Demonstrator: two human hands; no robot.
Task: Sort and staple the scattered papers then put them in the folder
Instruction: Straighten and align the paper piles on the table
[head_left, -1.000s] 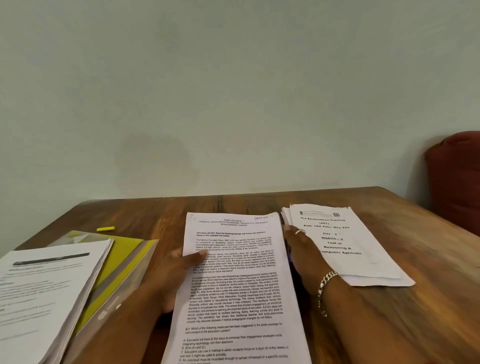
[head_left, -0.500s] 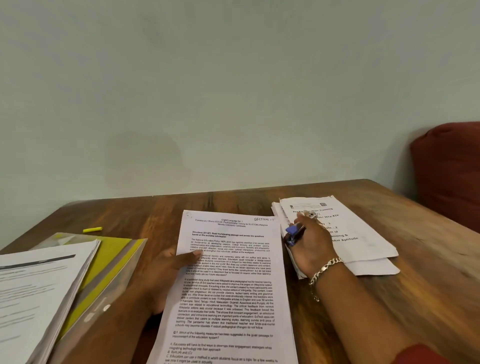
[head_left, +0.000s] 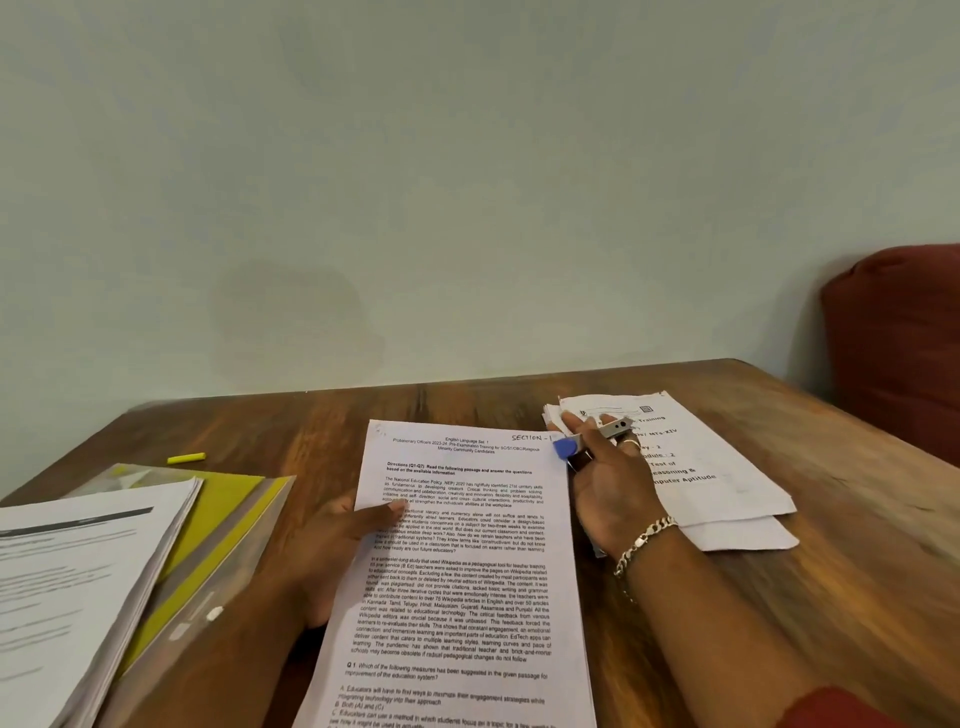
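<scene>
Blue and silver, the stapler (head_left: 589, 444) now sits higher in the right hand (head_left: 610, 486) than it did half a second ago, and it has moved closer to the top right corner of the middle paper (head_left: 462, 561). A second ago that hand lay flat by the paper's edge and no stapler showed. The stapler's blue end is just touching the corner near the hand-written word "SECTION".

The right hand reaches forward with its palm turned a little inward, fingers curled round the stapler. A ring is on one finger and a chain bracelet (head_left: 641, 543) hangs at the wrist. Under this hand lies the right pile of papers (head_left: 727, 483), a bit messy on the wooden bench (head_left: 857, 571).

The left hand (head_left: 337, 540) has stayed where it was. It holds the left edge of the middle paper, thumb on top of the print and fingers tucked beneath.

To the left lies a yellow folder (head_left: 234, 514) in a clear cover, with a thick pile of sheets (head_left: 78, 587) on top of it. A small yellow marker (head_left: 186, 458) lies behind the folder. A red cushion (head_left: 904, 353) is at the far right.
</scene>
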